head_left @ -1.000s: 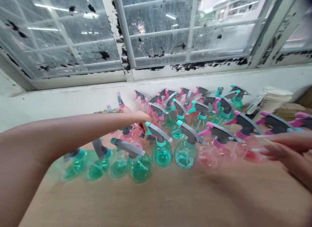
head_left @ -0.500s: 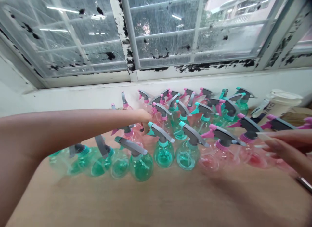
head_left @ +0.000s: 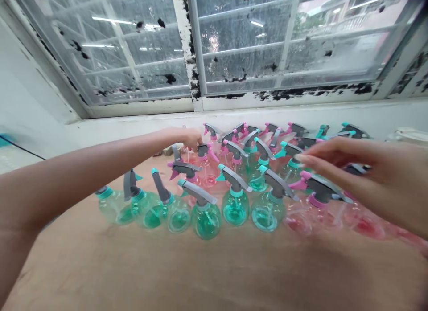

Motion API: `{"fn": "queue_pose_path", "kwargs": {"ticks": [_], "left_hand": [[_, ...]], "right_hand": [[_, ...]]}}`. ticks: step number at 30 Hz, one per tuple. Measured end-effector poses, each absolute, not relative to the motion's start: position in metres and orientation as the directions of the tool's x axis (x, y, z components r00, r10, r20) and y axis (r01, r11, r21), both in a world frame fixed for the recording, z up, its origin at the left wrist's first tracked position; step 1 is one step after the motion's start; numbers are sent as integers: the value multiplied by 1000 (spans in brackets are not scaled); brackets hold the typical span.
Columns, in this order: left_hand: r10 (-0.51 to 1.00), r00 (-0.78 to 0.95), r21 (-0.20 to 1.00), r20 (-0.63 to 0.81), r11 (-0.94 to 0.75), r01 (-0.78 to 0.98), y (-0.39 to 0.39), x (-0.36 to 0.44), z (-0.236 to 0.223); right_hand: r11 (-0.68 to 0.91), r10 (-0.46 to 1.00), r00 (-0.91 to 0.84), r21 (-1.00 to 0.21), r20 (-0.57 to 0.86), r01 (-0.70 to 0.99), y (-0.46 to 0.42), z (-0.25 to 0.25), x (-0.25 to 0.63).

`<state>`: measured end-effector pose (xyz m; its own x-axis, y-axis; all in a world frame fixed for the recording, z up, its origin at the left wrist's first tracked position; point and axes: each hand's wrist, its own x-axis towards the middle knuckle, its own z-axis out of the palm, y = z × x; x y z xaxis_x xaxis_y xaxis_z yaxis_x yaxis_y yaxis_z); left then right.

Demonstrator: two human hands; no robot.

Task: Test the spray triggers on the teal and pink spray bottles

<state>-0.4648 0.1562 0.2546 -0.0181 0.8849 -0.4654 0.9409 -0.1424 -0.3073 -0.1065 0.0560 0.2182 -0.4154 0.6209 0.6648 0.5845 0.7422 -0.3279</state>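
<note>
My left hand (head_left: 191, 138) reaches across to the back of the group, fingers curled down around the grey trigger head of a pink spray bottle (head_left: 209, 180). Its fingertips are partly hidden. My right hand (head_left: 364, 168) hovers over the bottles on the right, fingers stretched out, thumb and forefinger tips close to each other. Nothing shows between them. Behind these tips is a green spray bottle with a teal nozzle (head_left: 290, 150); below stands a pink spray bottle with a pink nozzle (head_left: 317, 188). I cannot tell whether the right fingertips touch either one.
Several green spray bottles (head_left: 207, 224) line the front of the wooden table (head_left: 200, 275). More pink and green ones crowd behind them, up to the white wall (head_left: 133, 128) under a barred window (head_left: 244, 48). A whitish container (head_left: 409, 135) is partly visible at right.
My left hand has moved back from behind the front green bottles to a pink bottle's head. My right hand has come in leftward over the bottles. The view has turned slightly left.
</note>
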Motion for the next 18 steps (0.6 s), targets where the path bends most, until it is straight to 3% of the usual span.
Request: {"fn": "queue_pose_path", "kwargs": {"ticks": [2,7,10,18], "left_hand": [[894,0,-289,-449,-146,946,152,-460,253],[924,28,-250,-380,-131,959,133,-452,263],[952,22,-254,-305,-104,962,111,-458,278],[959,40,-264,-281,-117,957,48,-486,282]], "right_hand": [[782,594,-538,-273,597,560,71,233,-136],[754,577,-732,109,363,648,108,252,-220],[811,549,-821,136,161,569,122,249,-264],[837,525,-848,136,71,530,144,223,-327]]}}
